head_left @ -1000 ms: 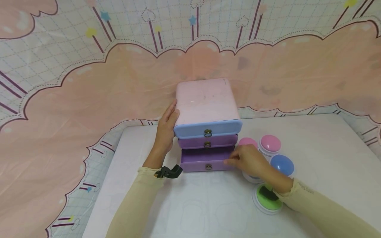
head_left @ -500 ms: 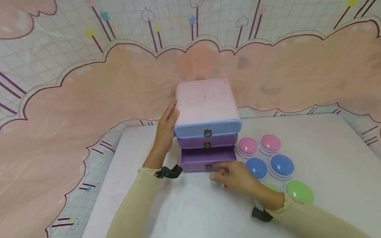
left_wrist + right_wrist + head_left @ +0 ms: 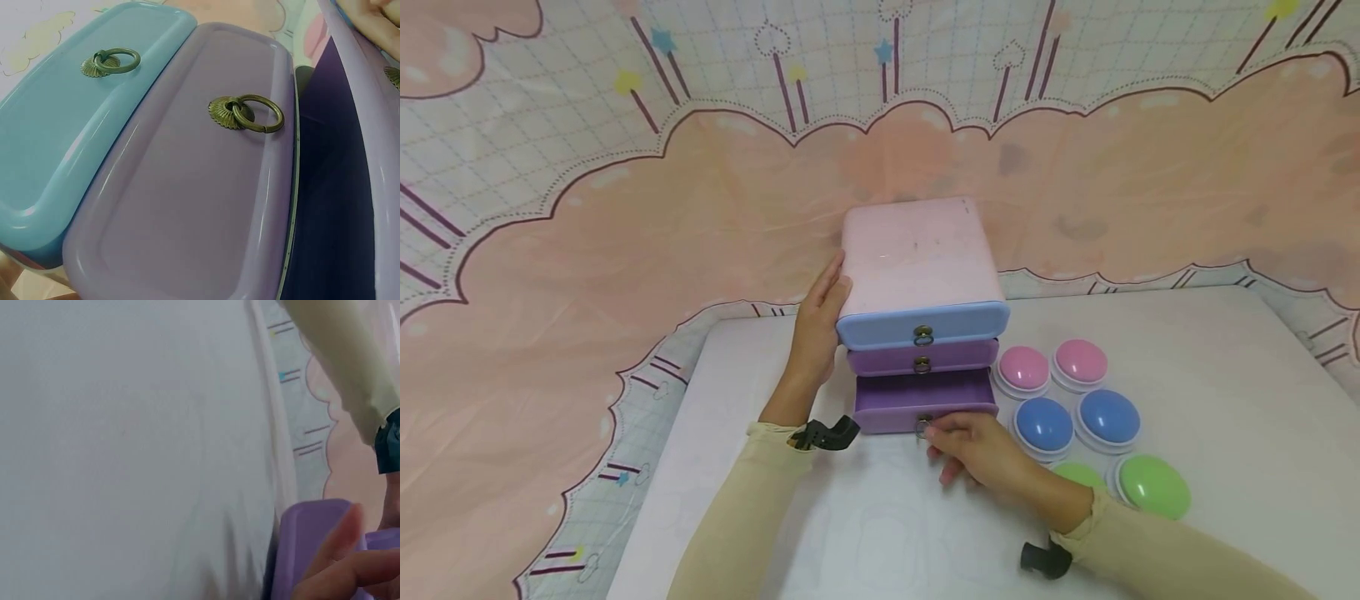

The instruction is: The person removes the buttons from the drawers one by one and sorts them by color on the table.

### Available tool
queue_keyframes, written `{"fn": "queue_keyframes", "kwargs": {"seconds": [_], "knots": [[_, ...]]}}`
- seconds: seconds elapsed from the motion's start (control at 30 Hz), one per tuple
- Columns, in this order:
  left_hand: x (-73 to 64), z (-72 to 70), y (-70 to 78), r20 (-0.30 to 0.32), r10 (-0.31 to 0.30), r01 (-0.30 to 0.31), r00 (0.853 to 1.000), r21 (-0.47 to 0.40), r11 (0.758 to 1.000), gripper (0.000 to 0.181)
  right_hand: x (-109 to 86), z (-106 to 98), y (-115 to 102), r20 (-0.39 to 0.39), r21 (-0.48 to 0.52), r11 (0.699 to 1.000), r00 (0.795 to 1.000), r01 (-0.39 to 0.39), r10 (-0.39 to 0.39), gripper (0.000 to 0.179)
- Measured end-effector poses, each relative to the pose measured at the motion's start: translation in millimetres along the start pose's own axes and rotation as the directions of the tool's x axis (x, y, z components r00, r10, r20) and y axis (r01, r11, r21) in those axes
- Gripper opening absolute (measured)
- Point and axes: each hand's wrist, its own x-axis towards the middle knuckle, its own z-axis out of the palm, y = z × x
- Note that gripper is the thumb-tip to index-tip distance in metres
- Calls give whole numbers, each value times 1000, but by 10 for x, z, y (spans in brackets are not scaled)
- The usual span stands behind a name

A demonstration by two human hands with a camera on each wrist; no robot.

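A small chest of drawers (image 3: 917, 258) with a pink top stands near the back of the table. My left hand (image 3: 815, 337) rests against its left side, fingers fairly straight. The blue top drawer (image 3: 106, 119) and purple middle drawer (image 3: 162, 187) each carry a brass ring pull. Below them the purple bottom drawer (image 3: 887, 419) is pulled out, and the part of its inside that shows holds nothing. At its front, my right hand (image 3: 988, 450) pinches the drawer's ring pull (image 3: 922, 426) between thumb and fingers; the exact contact is small in view.
Right of the chest, round domed lights with white bases stand in pairs: pink (image 3: 1081, 360), blue (image 3: 1109, 416) and green (image 3: 1153, 485). My right forearm partly covers one green dome (image 3: 1078, 475). A patterned cloth (image 3: 737, 192) hangs behind the white table (image 3: 850, 533).
My right hand has moved left from the bottom drawer's right corner to its front middle and has taken hold of the ring. My left hand and the chest have stayed put.
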Motion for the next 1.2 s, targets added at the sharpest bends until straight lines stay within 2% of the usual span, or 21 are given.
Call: {"fn": "queue_keyframes", "kwargs": {"seconds": [0.13,0.3,0.77,1.2], "knots": [[-8,-2,6,0,-3,3,1000,4,1000,49,52,81,12,-11,140,988,997,-69,72,40],[-5,-5,1,3,-3,3,1000,-9,1000,49,124,165,36,-50,211,973,993,-92,105,39],[-2,6,3,-4,5,-5,1000,-5,1000,50,239,202,-28,-138,228,970,983,-87,121,34],[-6,-7,11,7,9,-9,1000,18,1000,49,442,120,-102,-160,244,963,974,-116,158,35]]}}
